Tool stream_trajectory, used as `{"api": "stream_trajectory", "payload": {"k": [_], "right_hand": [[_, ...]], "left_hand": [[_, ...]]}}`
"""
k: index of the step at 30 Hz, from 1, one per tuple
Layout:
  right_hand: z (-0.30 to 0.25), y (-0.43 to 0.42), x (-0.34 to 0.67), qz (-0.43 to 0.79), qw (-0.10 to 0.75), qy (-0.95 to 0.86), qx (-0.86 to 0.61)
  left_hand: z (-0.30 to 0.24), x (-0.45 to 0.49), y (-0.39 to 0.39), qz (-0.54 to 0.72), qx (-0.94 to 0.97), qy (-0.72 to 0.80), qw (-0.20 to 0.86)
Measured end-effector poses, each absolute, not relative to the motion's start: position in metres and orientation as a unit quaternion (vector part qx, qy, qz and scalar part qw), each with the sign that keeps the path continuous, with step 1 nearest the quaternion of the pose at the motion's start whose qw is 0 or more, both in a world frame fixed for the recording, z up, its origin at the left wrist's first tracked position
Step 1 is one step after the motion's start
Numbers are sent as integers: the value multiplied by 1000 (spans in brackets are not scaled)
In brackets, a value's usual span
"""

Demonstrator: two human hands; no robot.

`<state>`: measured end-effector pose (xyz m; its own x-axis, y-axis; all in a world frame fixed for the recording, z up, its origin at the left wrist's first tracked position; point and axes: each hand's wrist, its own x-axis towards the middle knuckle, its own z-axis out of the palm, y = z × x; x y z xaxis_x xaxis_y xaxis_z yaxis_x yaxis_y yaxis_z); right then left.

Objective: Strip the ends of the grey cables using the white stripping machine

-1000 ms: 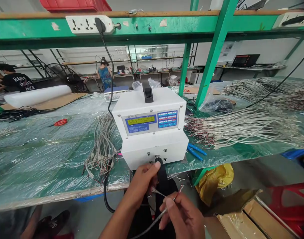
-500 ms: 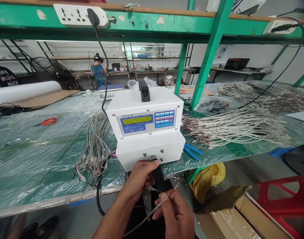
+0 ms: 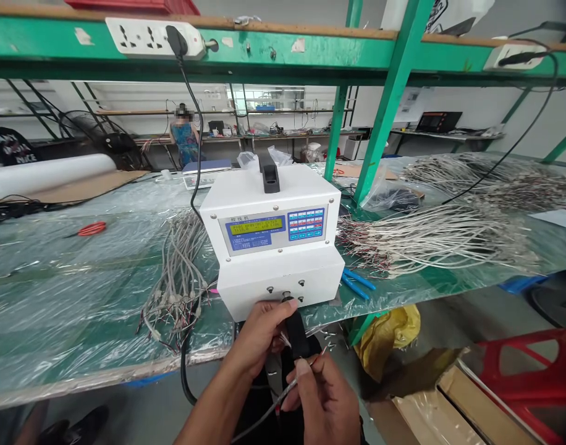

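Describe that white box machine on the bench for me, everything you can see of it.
The white machine is a boxy, painted-metal-looking case standing upright at the front edge of the plastic-covered bench. A black handle sits on top. Its sloped panel carries a lit yellow-green display and a blue keypad. The lower front step has small knobs and a central port, where the left hand is touching. Grey cable bundles lie on either side.
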<state>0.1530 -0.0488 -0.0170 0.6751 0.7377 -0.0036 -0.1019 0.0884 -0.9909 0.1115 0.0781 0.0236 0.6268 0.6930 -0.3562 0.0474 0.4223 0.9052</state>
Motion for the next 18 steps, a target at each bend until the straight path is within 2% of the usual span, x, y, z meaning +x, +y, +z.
{"api": "stream_trajectory", "payload": {"k": [4,12,18], "right_hand": [[-28,-50,154,307,665,-271,-625],[-35,-49,160,237,670,-292,-639],[-27,-51,163,167,684,-331,-628]], "left_hand": [[20,107,76,224,492,369,756],[-2,81,45,366,451,450,678],[-30,77,23,350,391,463,714]]}}
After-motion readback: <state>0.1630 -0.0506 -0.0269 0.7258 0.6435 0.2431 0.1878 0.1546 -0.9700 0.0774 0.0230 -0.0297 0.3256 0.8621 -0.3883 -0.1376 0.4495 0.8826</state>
